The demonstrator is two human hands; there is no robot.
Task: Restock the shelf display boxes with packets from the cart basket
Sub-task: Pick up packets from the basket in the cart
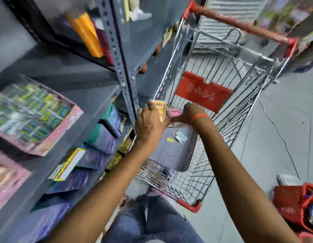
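Observation:
The frame is motion-blurred. Over the metal cart, my left hand grips an orange packet near the shelf post. My right hand, with a red thread on the wrist, holds a pink packet right beside it. Below the hands a grey perforated basket sits in the cart with a few small packets on its floor. A pink display box full of green and blue packets stands on the grey shelf at left.
Purple and teal boxes line the lower shelf. A second pink box sits at far left. Orange packs stand on the upper shelf. A red hand basket rests on the floor at right. My jeans are at the bottom.

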